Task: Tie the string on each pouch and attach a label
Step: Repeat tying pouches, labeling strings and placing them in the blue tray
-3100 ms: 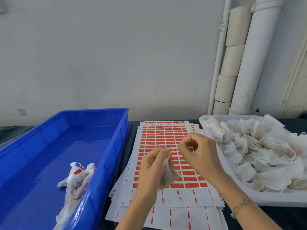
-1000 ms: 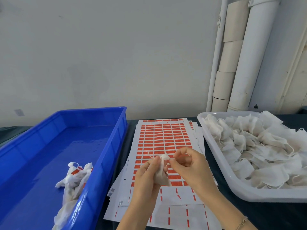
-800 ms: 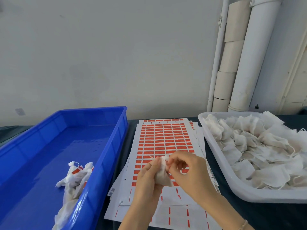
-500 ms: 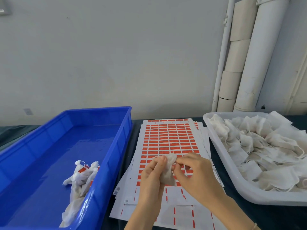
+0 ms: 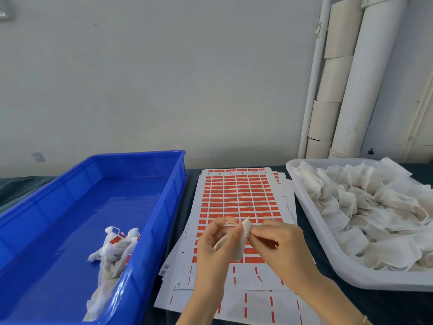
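Fig.: dark table top (image 5: 379, 306) set against a plain grey wall (image 5: 164, 78); white pipes (image 5: 365, 78) run up the rt corner. Centre: stacked label sheets (image 5: 239, 195), orange labels in rows, nearest rows mostly peeled bare. L of them, a blue bin (image 5: 159, 221) w/ a few finished pouches (image 5: 112, 252) heaped by its near rt wall, orange labels showing. R of them, a white tray (image 5: 328, 245) piled w/ loose pouches (image 5: 375, 207).

Your hands meet over the sheets' near half & hide part of the rows. Your left hand (image 5: 215, 249) curls round one pouch (image 5: 241, 245), gripping its body. Your right hand (image 5: 281, 249) pinches the pouch's top edge w/ its fingertips, other fingers curled. The pouch sits btwn both hands above the sheets, well apart from bin & tray. Thin string (image 5: 229, 223) ends show by the left thumb; whether it's knotted can't be told.
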The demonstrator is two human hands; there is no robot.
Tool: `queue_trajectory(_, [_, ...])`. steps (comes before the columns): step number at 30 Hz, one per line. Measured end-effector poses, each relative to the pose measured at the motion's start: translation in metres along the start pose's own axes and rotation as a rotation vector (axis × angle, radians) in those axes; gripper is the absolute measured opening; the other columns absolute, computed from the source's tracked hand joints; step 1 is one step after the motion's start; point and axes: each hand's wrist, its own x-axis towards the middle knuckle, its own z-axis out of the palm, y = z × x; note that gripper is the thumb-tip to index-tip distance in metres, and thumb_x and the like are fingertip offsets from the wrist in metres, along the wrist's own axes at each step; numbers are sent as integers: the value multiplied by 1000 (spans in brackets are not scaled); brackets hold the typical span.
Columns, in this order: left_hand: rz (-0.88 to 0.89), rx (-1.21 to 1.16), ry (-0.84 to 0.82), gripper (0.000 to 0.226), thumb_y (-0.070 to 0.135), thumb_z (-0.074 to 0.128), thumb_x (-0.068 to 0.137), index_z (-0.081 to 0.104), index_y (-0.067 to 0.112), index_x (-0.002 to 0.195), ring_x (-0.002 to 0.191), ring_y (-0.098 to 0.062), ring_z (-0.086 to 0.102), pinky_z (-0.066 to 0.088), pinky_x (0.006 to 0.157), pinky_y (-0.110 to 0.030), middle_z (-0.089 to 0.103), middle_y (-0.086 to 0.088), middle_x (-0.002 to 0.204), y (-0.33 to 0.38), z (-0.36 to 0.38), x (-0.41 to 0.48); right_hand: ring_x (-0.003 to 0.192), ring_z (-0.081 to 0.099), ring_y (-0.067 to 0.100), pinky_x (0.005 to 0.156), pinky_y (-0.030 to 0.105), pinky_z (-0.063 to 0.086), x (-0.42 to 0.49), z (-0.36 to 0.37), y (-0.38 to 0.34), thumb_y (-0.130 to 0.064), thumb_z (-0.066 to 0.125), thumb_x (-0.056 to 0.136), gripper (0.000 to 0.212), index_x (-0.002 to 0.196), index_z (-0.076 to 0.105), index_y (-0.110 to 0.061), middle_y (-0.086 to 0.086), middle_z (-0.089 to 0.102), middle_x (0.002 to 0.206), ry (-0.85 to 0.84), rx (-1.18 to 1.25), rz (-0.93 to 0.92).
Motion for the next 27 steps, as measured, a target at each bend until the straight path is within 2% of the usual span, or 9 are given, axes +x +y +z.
queue_trajectory(3, [-30, -23, 19, 54, 50, 75, 53, 60, 20, 95, 88, -24, 67, 57, 66, -31, 71, 0, 86, -3, 0, 0, 55, 60, 8, 49, 28, 54, -5, 6, 2, -25, 68, 80, 16, 86, 78, -13, -5, 66, 64, 125, 13, -63])
queue_trajectory(5, [-35, -40, 22, 49, 47, 75, 54, 62, 16, 90, 94, -29, 65, 57, 71, -36, 69, -5, 92, -3, 2, -1, 57, 61, 6, 49, 25, 54, -10, 11, 3, -23, 70, 80, 17, 87, 77, -10, -4, 67, 66, 221, 16, -95])
queue_trajectory(8, [-33, -57, 37, 47, 47, 76, 50, 66, 20, 87, 98, -29, 63, 57, 74, -39, 68, -6, 98, -2, 4, -3, 57, 61, 7, 49, 22, 52, -14, 16, 4, -24, 72, 81, 18, 86, 77, -7, -2, 68, 67, 328, 16, -127])
queue_trajectory(11, [-11, -73, 26, 43, 50, 77, 49, 70, 28, 85, 95, -26, 65, 58, 72, -35, 70, 0, 94, 0, 5, -4, 61, 61, 5, 53, 21, 54, -14, 16, 4, -23, 70, 83, 19, 85, 77, -6, -1, 69, 69, 364, 22, -151])
queue_trajectory(18, [33, -5, 43, 33, 52, 71, 57, 76, 31, 82, 90, -15, 67, 55, 69, -24, 72, 9, 87, 5, 8, -7, 77, 64, 13, 70, 7, 51, -10, 8, 3, -40, 54, 92, 41, 87, 76, -5, 3, 71, 74, 384, 12, -240])
queue_trajectory(20, [37, 13, 48, 35, 54, 70, 56, 77, 31, 81, 89, -12, 67, 54, 66, -19, 73, 9, 85, 6, 9, -9, 72, 66, 15, 68, 11, 52, -9, 6, 3, -39, 56, 91, 40, 87, 76, -5, 4, 71, 72, 384, 9, -259])
queue_trajectory(24, [-30, -34, 31, 44, 56, 70, 50, 78, 24, 80, 90, -20, 67, 55, 75, -30, 73, 4, 86, 9, 9, -10, 66, 68, 13, 60, 22, 58, -5, 5, 4, -34, 60, 87, 33, 86, 77, -6, 3, 71, 72, 374, -15, -269])
queue_trajectory(27, [-44, -57, 36, 43, 52, 69, 54, 78, 21, 83, 90, -21, 67, 54, 73, -29, 73, 4, 85, 9, 8, -9, 66, 69, 14, 57, 28, 59, -4, 6, 4, -38, 58, 88, 37, 86, 77, -7, 1, 72, 74, 364, -46, -237])
